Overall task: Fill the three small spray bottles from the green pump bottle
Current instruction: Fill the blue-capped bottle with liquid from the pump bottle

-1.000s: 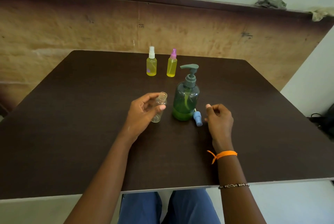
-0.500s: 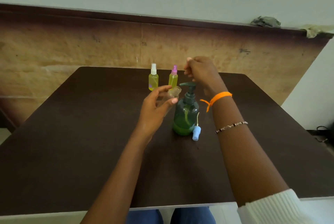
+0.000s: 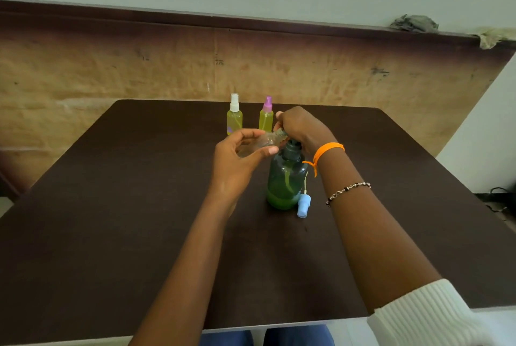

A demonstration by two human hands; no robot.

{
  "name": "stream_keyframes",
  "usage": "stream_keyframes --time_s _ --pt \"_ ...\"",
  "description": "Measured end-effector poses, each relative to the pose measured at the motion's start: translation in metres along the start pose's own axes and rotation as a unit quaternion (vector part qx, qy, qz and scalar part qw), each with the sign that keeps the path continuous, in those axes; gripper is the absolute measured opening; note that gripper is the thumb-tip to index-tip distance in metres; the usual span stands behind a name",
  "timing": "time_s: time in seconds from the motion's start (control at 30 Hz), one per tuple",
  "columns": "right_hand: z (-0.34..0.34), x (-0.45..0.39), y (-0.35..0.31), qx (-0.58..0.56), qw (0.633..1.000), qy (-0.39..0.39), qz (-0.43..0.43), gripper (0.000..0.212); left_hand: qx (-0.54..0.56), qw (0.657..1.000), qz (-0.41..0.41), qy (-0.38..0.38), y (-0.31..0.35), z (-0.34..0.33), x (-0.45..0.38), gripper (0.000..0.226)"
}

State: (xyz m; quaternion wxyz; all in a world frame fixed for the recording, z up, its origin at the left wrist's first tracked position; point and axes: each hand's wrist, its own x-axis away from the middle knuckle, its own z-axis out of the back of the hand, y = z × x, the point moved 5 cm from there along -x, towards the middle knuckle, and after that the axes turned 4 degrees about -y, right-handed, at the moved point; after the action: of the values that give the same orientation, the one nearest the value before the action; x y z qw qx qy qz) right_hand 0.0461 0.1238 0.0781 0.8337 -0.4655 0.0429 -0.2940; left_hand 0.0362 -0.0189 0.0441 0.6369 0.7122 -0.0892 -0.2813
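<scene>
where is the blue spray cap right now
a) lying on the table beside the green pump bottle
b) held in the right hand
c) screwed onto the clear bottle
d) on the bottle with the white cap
a: the blue spray cap lies on the table at the base of the green pump bottle, while the left hand holds the clear bottle uncapped.

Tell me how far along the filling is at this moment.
Done: the white-capped spray bottle and pink-capped spray bottle stand capped, holding yellow liquid. In hand: the left hand tilts the clear empty bottle toward the green pump bottle, whose pump head sits under the right hand. Left: filling it, then refitting the blue spray cap lying on the table.
</scene>
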Motion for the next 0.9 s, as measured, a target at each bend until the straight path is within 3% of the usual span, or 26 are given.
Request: stream_keyframes --time_s 0.13,0.3,0.53,0.73,0.9 --pt "0.001 0.000 -0.002 0.000 1.000 0.012 -0.009 0.046 0.004 1.000 0.000 0.001 0.003 -0.001 0.001 0.029" --pt "0.003 0.003 -0.003 -0.020 1.000 -0.013 -0.019 0.032 -0.007 0.999 -0.017 -0.026 0.011 0.002 0.005 0.036" --pt "0.006 -0.002 0.001 -0.003 0.999 0.036 -0.003 0.031 -0.058 0.996 -0.041 -0.057 0.015 0.006 0.005 0.052" --pt "0.006 0.008 -0.002 -0.031 0.999 -0.009 -0.010 0.033 -0.049 0.996 -0.040 -0.065 0.020 0.009 0.006 0.054" --pt "0.003 0.003 0.001 -0.035 0.999 0.017 0.006 0.044 -0.015 0.999 -0.013 -0.049 0.018 0.011 0.003 0.056"
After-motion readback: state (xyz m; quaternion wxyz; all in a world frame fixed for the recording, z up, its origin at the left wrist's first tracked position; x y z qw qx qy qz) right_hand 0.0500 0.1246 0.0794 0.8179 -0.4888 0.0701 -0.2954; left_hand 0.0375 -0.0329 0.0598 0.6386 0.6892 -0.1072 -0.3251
